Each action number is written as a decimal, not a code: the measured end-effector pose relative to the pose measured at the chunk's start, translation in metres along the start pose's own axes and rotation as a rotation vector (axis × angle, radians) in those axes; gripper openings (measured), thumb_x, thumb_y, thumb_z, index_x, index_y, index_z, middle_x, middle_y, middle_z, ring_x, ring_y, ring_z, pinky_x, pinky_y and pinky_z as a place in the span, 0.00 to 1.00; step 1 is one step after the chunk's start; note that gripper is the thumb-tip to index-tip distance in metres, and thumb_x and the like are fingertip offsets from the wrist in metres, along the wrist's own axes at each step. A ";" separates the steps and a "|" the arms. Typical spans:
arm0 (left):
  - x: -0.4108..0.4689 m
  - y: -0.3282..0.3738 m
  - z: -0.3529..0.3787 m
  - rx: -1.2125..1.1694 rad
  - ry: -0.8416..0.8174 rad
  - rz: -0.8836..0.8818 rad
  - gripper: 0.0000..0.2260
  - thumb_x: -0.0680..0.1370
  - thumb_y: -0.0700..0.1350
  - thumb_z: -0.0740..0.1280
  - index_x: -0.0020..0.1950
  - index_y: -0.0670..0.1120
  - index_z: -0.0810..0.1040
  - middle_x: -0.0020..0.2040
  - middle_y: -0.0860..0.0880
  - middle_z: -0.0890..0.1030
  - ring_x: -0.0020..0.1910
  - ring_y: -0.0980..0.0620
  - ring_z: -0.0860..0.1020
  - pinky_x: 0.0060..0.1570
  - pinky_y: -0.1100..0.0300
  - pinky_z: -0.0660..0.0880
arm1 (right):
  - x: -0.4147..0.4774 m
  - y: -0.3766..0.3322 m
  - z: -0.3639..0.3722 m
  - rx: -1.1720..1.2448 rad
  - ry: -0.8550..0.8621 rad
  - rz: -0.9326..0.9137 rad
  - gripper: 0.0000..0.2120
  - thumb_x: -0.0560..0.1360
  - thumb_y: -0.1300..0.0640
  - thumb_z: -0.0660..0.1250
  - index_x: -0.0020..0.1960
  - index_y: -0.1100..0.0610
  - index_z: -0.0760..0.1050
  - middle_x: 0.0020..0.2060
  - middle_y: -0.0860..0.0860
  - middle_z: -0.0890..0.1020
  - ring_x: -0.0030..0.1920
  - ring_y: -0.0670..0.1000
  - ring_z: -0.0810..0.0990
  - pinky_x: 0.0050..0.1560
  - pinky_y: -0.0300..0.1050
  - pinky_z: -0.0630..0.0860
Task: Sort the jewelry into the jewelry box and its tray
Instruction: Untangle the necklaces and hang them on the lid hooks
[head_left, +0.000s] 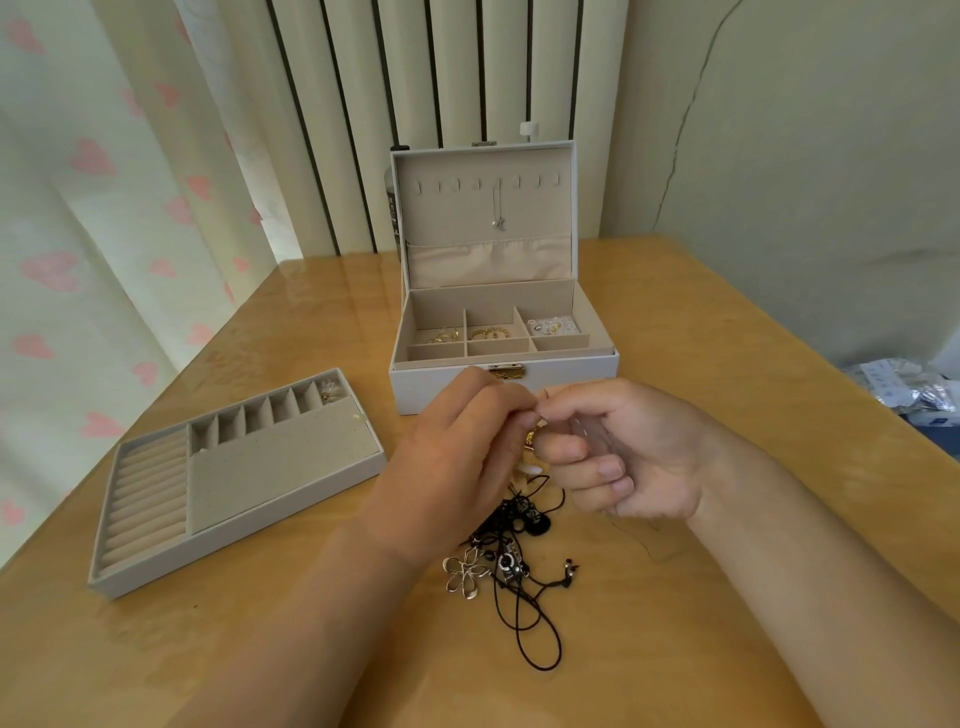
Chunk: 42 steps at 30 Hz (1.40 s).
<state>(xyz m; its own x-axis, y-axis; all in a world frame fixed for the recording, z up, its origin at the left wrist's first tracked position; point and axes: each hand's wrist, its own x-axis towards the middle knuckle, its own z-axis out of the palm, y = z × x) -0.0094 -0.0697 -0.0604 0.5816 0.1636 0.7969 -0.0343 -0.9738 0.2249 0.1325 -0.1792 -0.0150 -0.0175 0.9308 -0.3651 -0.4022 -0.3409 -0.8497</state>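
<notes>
We pinch a gold piece between the curled fingertips of left hand and right hand, just before the jewelry box. Its back compartments hold some pieces, and the tray left of it holds few. A tangled pile nearer us waits, so we judge much remains.

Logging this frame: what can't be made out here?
- Head view: the gold piece pinched between left hand and right hand; fingers cover most of it, type unclear.
- Head view: front compartments' floors in the jewelry box, hidden by its front wall.
- Head view: bags, cut off by the right edge.
- Head view: black cord tangle, partly under the hands; piece count unclear.
</notes>
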 end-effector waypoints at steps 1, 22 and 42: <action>0.000 0.000 0.000 0.005 -0.007 -0.015 0.06 0.82 0.39 0.63 0.54 0.38 0.78 0.46 0.47 0.76 0.44 0.54 0.73 0.48 0.71 0.68 | -0.001 0.000 0.001 -0.031 0.032 -0.042 0.02 0.73 0.59 0.61 0.44 0.56 0.72 0.27 0.50 0.70 0.19 0.44 0.62 0.18 0.32 0.55; 0.008 0.004 -0.009 -1.126 0.014 -0.758 0.10 0.71 0.33 0.72 0.48 0.40 0.75 0.35 0.45 0.81 0.35 0.48 0.80 0.39 0.60 0.76 | 0.004 0.010 -0.001 -0.625 0.234 -0.498 0.05 0.68 0.58 0.65 0.36 0.58 0.76 0.31 0.53 0.78 0.35 0.52 0.75 0.37 0.44 0.73; 0.009 0.001 -0.010 -0.988 -0.048 -0.922 0.05 0.78 0.32 0.66 0.44 0.39 0.79 0.35 0.43 0.79 0.33 0.47 0.76 0.34 0.58 0.75 | 0.008 0.016 -0.002 -0.548 0.190 -0.395 0.19 0.68 0.58 0.78 0.52 0.60 0.72 0.39 0.59 0.82 0.39 0.54 0.82 0.43 0.52 0.80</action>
<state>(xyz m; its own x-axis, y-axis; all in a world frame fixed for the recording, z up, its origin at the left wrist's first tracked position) -0.0124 -0.0674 -0.0475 0.7366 0.6650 0.1230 -0.1728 0.0093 0.9849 0.1282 -0.1770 -0.0322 0.2156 0.9765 -0.0072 0.1751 -0.0459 -0.9835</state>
